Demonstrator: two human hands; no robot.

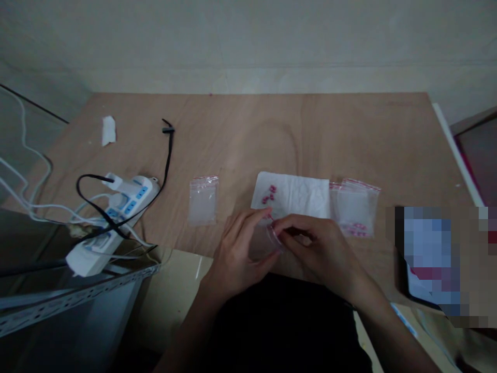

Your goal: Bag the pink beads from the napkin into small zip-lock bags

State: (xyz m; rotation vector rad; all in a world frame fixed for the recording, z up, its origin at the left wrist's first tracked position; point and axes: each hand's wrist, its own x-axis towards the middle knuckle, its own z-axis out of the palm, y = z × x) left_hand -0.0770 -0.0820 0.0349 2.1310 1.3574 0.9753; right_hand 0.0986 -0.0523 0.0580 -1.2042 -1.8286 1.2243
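In the head view, a small clear zip bag [261, 241] with a reddish strip along its mouth is held between my two hands. My left hand [236, 254] is closed on it, thumb and fingertips at its edges. My right hand [324, 243] pinches at the mouth of the bag; whether a small piece is between its fingertips is hidden. Just beyond my hands lies a white sheet [306, 196], tissue or cloth, with several small red pieces [272, 189] on its left part. Against its right side are overlapping zip bags [355, 204], with red pieces at the bottom.
Another clear zip bag [203, 202] lies flat to the left on the wooden table [217, 134]. Farther left, a white power strip [135, 199] carries plugs and tangled cables, including a black cable [169, 150]. A white scrap [109, 130] is at the back left. A pixelated dark-edged device [427, 259] sits right.
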